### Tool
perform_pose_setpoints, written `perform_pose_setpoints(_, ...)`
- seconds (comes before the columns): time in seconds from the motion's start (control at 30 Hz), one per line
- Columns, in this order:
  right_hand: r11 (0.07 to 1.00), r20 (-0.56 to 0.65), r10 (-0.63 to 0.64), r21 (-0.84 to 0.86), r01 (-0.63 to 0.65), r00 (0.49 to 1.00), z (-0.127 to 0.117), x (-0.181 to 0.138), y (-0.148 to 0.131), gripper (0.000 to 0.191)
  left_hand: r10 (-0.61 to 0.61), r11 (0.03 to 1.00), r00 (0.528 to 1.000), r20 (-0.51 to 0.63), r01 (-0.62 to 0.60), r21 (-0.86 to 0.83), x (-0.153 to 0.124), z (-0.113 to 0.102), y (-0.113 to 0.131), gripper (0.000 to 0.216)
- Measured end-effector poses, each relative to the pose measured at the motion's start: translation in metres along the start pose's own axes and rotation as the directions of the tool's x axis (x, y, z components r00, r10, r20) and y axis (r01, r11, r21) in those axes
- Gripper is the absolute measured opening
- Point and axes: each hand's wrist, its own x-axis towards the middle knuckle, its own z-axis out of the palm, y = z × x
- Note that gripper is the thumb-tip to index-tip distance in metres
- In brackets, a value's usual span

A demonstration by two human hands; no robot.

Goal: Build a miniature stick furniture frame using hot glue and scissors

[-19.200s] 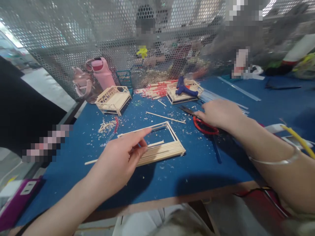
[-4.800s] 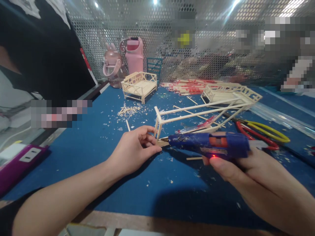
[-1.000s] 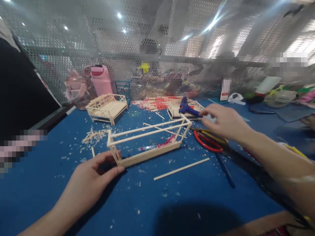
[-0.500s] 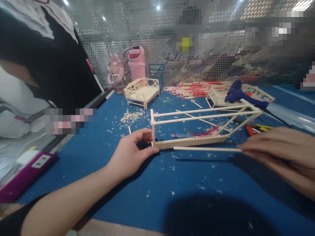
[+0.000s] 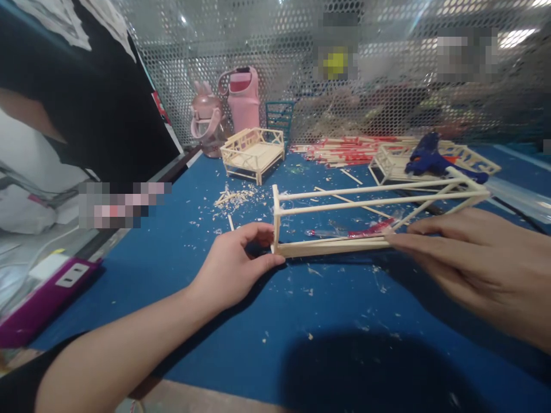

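Note:
A pale frame of thin wooden sticks (image 5: pixel 361 205) stands in front of me on the blue tabletop. My left hand (image 5: pixel 235 258) pinches its lower left corner between thumb and fingers. From the right, my right hand (image 5: pixel 469 258) reaches to the frame's bottom edge, fingers pressed together on a thin wooden stick (image 5: pixel 331 244). That stick lies along the frame's bottom bar, its right end hidden by the fingers. Behind the bottom bar lies a clear and red pen-like tool (image 5: pixel 357 231).
A small stick-built bed (image 5: pixel 253 155) stands at the back left, near pink bottles (image 5: pixel 243 100). Red and pale sticks (image 5: pixel 348 150) lie piled behind. A blue glue gun (image 5: pixel 430 158) rests on another stick frame (image 5: pixel 390 163). A purple power strip (image 5: pixel 47 298) and a person (image 5: pixel 112 97) are at left.
My right hand has moved left and slightly up, bringing the stick from in front of the frame to its bottom bar. My left hand still holds the corner.

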Motion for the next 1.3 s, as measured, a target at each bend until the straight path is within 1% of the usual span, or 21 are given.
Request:
perform_pose_setpoints(0.33,1.000,-0.002,-0.006,-0.004,0.006,1.000,0.000,0.006,-0.002,0.030,-0.010,1.000,1.000,-0.001,0.010,0.001,-0.001,0.000,0.001,0.019)
perform_pose_setpoints(0.53,0.999,0.019,0.011,-0.031,-0.010,1.000,0.003,0.007,-0.004,0.030,-0.002,1.000,1.000,-0.003,0.002,0.011,0.001,-0.001,0.000,0.019)
perform_pose_setpoints(0.8,1.000,0.073,0.014,-0.012,-0.013,0.997,0.008,0.003,-0.002,0.027,-0.019,0.999,1.000,-0.008,0.019,0.043,0.000,-0.001,0.002,0.020)
perform_pose_setpoints(0.93,1.000,0.071,0.022,-0.004,-0.021,0.997,0.008,0.002,-0.003,0.027,-0.013,0.999,1.000,-0.005,0.013,0.045,0.000,-0.002,0.002,0.019)
perform_pose_setpoints(1.3,0.999,0.125,0.042,0.024,-0.045,0.991,0.011,0.001,-0.004,0.025,-0.026,0.998,1.000,-0.006,0.026,0.054,0.002,-0.001,0.003,0.020)
